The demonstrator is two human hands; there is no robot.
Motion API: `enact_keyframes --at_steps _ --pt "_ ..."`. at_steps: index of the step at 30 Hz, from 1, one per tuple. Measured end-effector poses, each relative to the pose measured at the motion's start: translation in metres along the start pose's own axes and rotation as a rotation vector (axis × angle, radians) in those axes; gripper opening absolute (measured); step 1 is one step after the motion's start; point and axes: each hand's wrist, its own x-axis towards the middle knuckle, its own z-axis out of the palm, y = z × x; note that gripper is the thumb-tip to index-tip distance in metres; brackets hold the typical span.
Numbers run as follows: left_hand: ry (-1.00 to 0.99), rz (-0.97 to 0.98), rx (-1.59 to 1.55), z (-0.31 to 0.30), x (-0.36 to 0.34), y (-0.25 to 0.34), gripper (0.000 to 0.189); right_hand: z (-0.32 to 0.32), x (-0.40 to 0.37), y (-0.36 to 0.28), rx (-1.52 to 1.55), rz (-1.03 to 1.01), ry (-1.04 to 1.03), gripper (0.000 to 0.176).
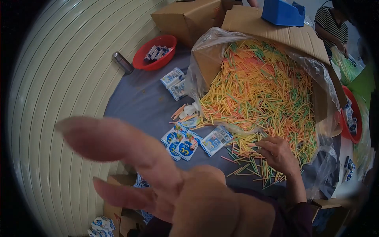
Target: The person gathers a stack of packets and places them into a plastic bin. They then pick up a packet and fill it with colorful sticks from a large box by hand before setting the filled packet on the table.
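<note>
My left hand (158,173) is raised very close to the camera and covers the lower middle of the view. Its fingers point left and are spread, with nothing seen in them. Lower right, my right hand (279,155) rests over loose thin coloured sticks (248,168), its fingers curved and slightly apart. Those sticks spill from a big heap (260,91) in yellow, orange, pink and green inside a tipped cardboard box (276,31) with a clear plastic liner. Left of my right hand lie a blue and white packet (216,140) and several overlapping printed packets (185,147).
A red basin (138,57) with small packets stands at the back left beside a metal flask (122,63). More packets (173,83) lie near the box. A blue plastic holder (283,14) sits on its flap. At right are another red basin (347,136) and a person in stripes (331,27).
</note>
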Motion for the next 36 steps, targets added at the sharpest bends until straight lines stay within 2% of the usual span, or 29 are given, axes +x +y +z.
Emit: enact_keyframes --at_steps 2,9,19,22,25,33,35,36 --pt "0.017 -0.018 0.000 0.032 -0.002 -0.017 0.039 0.001 0.001 0.000 0.012 0.008 -0.004 0.017" --pt "0.056 -0.060 -0.001 0.074 0.006 -0.049 0.039 0.003 0.006 -0.005 -0.015 0.002 -0.013 0.017" --pt "0.064 -0.069 0.014 0.066 0.002 -0.033 0.040 0.007 0.005 0.002 -0.063 -0.006 -0.013 0.016" --pt "0.042 -0.055 0.006 0.077 0.021 -0.050 0.040 0.006 0.004 0.004 -0.072 0.005 -0.035 0.018" --pt "-0.013 -0.014 -0.003 0.056 0.010 -0.021 0.040 0.004 0.001 0.002 -0.138 0.011 -0.019 0.020" --pt "-0.031 -0.042 0.015 0.043 0.010 -0.005 0.040 0.003 -0.001 0.004 -0.075 0.070 -0.097 0.022" --pt "-0.014 -0.067 0.025 0.075 0.013 -0.023 0.041 0.006 -0.002 0.006 -0.110 0.002 -0.028 0.021" --pt "-0.004 -0.079 0.028 0.054 0.026 -0.023 0.041 0.003 0.000 0.002 -0.132 0.011 -0.046 0.019"
